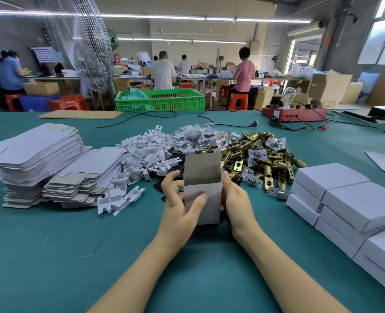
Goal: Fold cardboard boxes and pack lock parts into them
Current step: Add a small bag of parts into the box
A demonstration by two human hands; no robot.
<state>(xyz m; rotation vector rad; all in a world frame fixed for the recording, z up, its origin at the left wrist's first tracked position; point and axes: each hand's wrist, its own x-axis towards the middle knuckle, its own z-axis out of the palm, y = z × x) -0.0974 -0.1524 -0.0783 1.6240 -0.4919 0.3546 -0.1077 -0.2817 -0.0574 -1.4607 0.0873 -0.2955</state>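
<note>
A small white cardboard box (204, 175) stands upright between my hands over the green table, its top open and the grey inside showing. My left hand (178, 206) grips its left side with the thumb across the front face. My right hand (235, 199) holds its right side, fingers hidden behind it. Behind the box lie a heap of brass latch parts (261, 159), a pile of white plastic inserts (141, 154), small clear bags of parts (193, 137) and black plates (175, 155). Flat unfolded box blanks (40, 159) are stacked at the left.
Closed white boxes (349, 204) are stacked at the right edge. A red tester with a bulb (294, 112), black cables (232, 125) and a cardboard sheet (80, 114) lie at the table's far side. A green crate (159, 100) and several seated workers are beyond.
</note>
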